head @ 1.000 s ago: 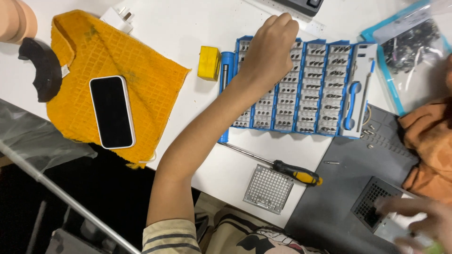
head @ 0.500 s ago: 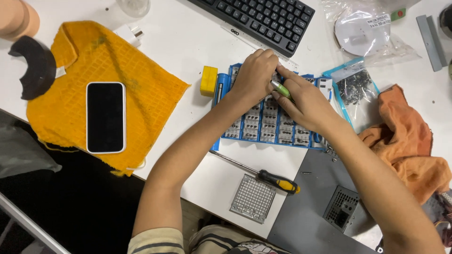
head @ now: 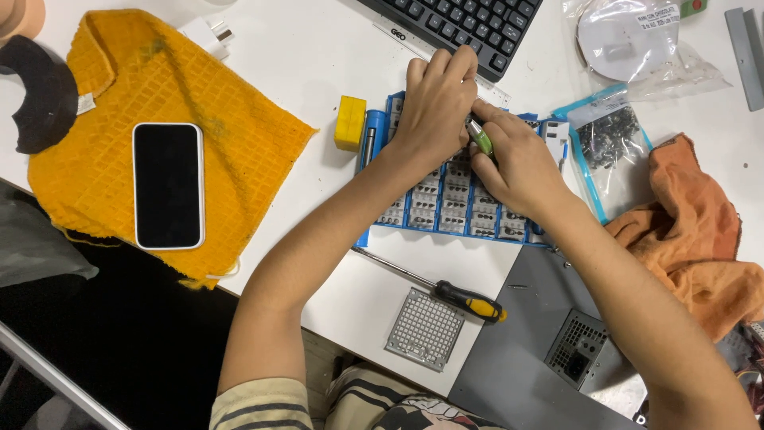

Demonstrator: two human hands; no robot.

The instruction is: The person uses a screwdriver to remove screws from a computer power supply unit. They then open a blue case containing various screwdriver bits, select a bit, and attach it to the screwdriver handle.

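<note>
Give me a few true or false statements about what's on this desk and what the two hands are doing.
1. Both hands rest over the blue bit tray. True.
2. The right hand holds a small green tool. True.
3. The phone lies on the orange cloth. False: it lies on the yellow cloth.
4. The left hand grips the screwdriver. False: the screwdriver lies untouched on the table.
5. A keyboard sits beyond the tray. True.

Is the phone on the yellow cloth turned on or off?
It looks off: the phone lies face up on the yellow cloth, its screen all black.
</note>
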